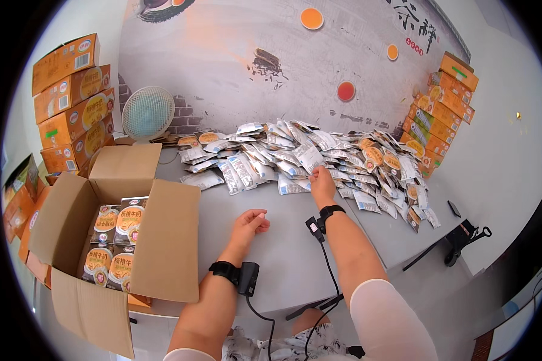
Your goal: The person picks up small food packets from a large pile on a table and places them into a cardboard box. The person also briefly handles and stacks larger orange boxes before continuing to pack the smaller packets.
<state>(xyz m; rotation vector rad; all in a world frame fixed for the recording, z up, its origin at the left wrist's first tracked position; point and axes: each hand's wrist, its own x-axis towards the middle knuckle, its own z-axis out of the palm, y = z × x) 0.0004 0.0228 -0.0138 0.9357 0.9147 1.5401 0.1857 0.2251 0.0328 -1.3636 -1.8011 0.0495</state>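
Note:
My right hand [323, 182] reaches to the front of a heap of sealed packets [253, 153] and pinches the lower edge of one white packet [308, 156]. That packet shows its pale printed back and leans against the heap. My left hand [249, 225] is over the grey table [221, 239], its fingers curled together with nothing visible in them. Left of it stands an open cardboard carton [167, 243] with its flaps folded out. Inside lie brown and orange food packets [110, 266], front sides up, in rows.
Orange printed boxes [74, 106] are stacked at the left, and more orange boxes [440, 117] at the right. A round fan [148, 113] stands behind the carton. A dark phone-like object [454, 208] lies near the table's right edge. Cables hang from both wrist straps.

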